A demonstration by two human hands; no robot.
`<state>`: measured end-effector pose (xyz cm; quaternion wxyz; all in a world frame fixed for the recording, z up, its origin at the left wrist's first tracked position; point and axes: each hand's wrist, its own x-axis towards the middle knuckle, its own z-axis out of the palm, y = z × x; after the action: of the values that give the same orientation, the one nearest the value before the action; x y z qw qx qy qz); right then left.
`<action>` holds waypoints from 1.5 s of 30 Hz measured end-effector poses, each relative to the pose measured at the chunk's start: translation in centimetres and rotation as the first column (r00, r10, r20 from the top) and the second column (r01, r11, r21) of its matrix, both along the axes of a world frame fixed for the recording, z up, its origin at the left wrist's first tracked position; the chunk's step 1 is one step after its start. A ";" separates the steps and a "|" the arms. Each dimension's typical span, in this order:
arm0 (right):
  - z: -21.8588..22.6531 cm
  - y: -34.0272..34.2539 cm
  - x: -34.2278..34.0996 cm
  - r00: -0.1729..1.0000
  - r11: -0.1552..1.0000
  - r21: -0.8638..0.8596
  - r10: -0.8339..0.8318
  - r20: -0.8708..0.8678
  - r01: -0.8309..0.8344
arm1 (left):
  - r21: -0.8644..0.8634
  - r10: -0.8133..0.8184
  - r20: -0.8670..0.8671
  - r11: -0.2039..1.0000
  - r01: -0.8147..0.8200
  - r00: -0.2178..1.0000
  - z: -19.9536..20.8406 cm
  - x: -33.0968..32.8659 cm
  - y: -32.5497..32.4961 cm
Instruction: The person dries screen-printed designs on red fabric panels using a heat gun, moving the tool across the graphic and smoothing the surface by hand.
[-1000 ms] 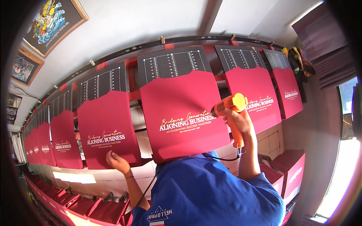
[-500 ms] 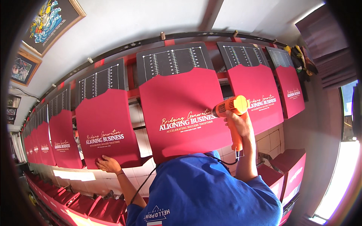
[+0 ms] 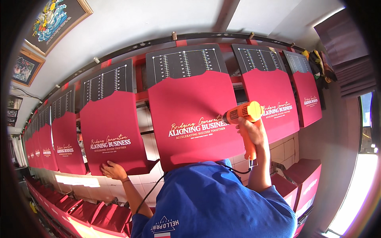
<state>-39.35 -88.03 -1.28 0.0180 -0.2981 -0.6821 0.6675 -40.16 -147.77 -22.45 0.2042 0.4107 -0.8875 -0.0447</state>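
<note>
My right hand (image 3: 253, 132) is wrapped round the handle of an orange heat gun (image 3: 247, 112), its nozzle pointing left over the print on a dark red shirt (image 3: 186, 99). That shirt lies flat on a black board (image 3: 183, 65) marked with white ruler lines, and bears white and gold lettering. My left hand (image 3: 114, 170) touches the bottom edge of the neighbouring red shirt (image 3: 111, 115) on the left, fingers spread over the cloth. A black cord (image 3: 151, 190) runs across the front of my blue shirt.
More boards with printed red shirts, such as one at the right (image 3: 270, 91), continue along a curved-looking black rail (image 3: 206, 35). Behind me, another row of red shirts (image 3: 83, 212) shows at lower left. Framed pictures (image 3: 59, 23) hang on the wall, and a bright window (image 3: 355, 194) is at right.
The view has shifted very slightly. Both hands stay in nearly the same places, with the heat gun still over the middle shirt's print.
</note>
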 end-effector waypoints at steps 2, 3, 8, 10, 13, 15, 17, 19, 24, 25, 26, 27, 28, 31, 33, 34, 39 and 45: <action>0.4 0.0 -0.1 1.000 0.998 -0.057 0.022 0.004 -0.022 | 0.005 -0.002 -0.005 1.000 0.002 1.000 0.0 0.1 0.1; 0.4 -0.2 -0.1 1.000 0.999 -0.031 0.012 0.010 -0.011 | 0.013 -0.001 -0.006 1.000 0.001 1.000 0.3 -0.1 0.5; 0.3 0.1 -0.3 0.994 0.992 -0.071 0.105 0.030 -0.103 | -0.003 -0.013 0.005 1.000 0.013 1.000 -0.1 0.2 -0.1; 0.6 -0.6 -0.5 0.997 0.997 0.006 0.074 0.038 -0.074 | -0.002 -0.027 -0.003 1.000 0.027 1.000 -0.1 0.1 0.0; 0.3 -0.6 -0.4 0.994 0.994 -0.045 0.106 0.017 -0.105 | 0.012 -0.003 0.013 1.000 0.003 1.000 0.1 0.0 0.3; -0.1 -0.6 -0.4 0.993 0.991 -0.052 0.122 0.003 -0.122 | 0.000 -0.001 0.004 1.000 0.001 1.000 -0.2 0.0 0.0; -0.2 -0.9 -0.7 0.994 0.994 0.021 0.110 0.000 -0.110 | -0.017 0.001 -0.001 1.000 -0.001 1.000 -0.5 0.4 -0.3; -0.3 -0.8 -0.7 0.987 0.986 -0.039 0.162 0.015 -0.161 | -0.033 -0.014 -0.007 0.999 0.014 1.000 -0.3 0.1 0.1; 0.3 -1.0 -1.5 0.990 0.990 0.002 0.141 -0.008 -0.141 | -0.015 0.003 -0.010 1.000 -0.003 1.000 0.2 -0.1 0.5; 0.3 -1.3 -1.7 0.993 0.992 0.037 0.117 0.006 -0.117 | -0.019 0.005 -0.020 1.000 -0.005 1.000 0.2 -0.1 0.4; 0.3 -1.4 -1.8 0.996 0.993 0.073 0.092 0.020 -0.093 | -0.008 0.013 -0.014 1.000 -0.013 1.000 0.3 0.1 0.3; 0.2 -1.3 -1.7 0.992 0.992 0.018 0.122 0.017 -0.122 | 0.006 0.015 -0.009 1.000 -0.015 1.000 0.9 0.0 1.0; -0.1 -0.9 -1.6 0.988 0.988 -0.037 0.151 0.012 -0.151 | 0.020 0.018 -0.005 1.000 -0.018 1.000 1.2 -0.2 1.4; 0.0 -1.1 -1.9 0.991 0.991 0.010 0.135 0.024 -0.135 | 0.037 0.020 0.002 0.999 -0.020 1.000 0.5 -0.1 0.7; 0.0 -1.3 -1.9 0.987 0.987 0.019 0.159 0.032 -0.159 | 0.031 0.016 -0.001 0.999 -0.016 1.000 0.2 0.0 0.5; 0.0 -1.3 -1.8 0.978 0.978 -0.023 0.206 0.031 -0.205 | 0.028 0.011 -0.005 1.000 -0.011 1.000 0.1 -0.1 0.5; 0.2 -2.3 -1.7 0.983 0.983 -0.004 0.185 0.004 -0.185 | 0.013 -0.014 -0.008 1.000 0.014 1.000 -0.1 0.1 0.2; -0.1 -2.6 -1.8 0.968 0.966 -0.054 0.251 -0.011 -0.252 | 0.026 0.017 -0.009 1.000 -0.017 1.000 0.6 0.0 0.8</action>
<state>-41.14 -90.66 -1.42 -0.0736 -0.2081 -0.6956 0.6837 -40.20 -146.99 -21.89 0.2036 0.4206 -0.8823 -0.0562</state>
